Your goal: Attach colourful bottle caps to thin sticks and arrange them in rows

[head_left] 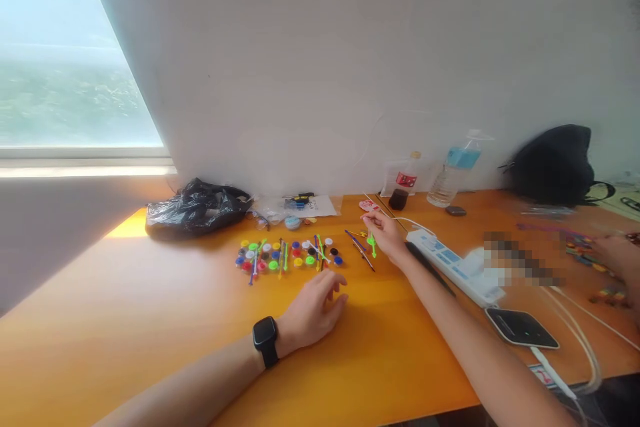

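My left hand (316,307), with a black watch on its wrist, rests over the table with loosely bent fingers apart and nothing in them. Just beyond it lie several round plastic pieces (273,265) in mixed colours, arranged in rows. Thin arrow-tipped plastic sticks (285,257) lie across these rows. Farther right, my right hand (384,235) has its fingers closed together. A green arrow-tipped stick (372,245) shows below those fingers and seems held; the grip itself is partly hidden. Beside it lie a few purple, yellow and dark sticks (361,250).
A black plastic bag (197,208) sits at the back left. Against the wall stand a cola bottle (403,188) and a water bottle (450,177). A white power strip (453,267), cables and a phone-like device (523,327) lie right of my forearm. Another person's hand (613,253) is at far right.
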Demonstrator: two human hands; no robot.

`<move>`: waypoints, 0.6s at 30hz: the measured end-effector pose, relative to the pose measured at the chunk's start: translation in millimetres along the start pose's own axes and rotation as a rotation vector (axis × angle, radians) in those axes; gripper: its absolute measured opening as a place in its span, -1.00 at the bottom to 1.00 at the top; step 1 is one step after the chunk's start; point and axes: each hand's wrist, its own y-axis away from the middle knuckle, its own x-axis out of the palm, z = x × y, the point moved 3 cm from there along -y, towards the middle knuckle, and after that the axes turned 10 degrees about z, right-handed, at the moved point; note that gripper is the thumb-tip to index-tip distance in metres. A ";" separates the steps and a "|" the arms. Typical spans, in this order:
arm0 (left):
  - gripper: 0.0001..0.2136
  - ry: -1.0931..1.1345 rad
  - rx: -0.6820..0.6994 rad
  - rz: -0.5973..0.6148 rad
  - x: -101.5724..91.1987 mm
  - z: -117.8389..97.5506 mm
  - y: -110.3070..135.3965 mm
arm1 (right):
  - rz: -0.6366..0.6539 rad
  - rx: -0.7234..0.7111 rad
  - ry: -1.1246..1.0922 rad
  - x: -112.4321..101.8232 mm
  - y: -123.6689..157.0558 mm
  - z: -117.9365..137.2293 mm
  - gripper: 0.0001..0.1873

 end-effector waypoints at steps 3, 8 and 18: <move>-0.72 0.058 -0.040 -0.161 -1.6 7.7 -3.0 | 0.182 0.078 -0.208 42.7 18.0 13.8 -0.58; -0.75 0.090 -0.035 -0.217 -4.9 7.2 -5.2 | 0.345 0.126 -0.366 93.1 44.3 25.6 -0.62; -0.82 0.081 -0.045 -0.229 -9.4 5.5 -5.2 | 0.326 0.285 -0.508 101.3 51.8 19.2 -0.57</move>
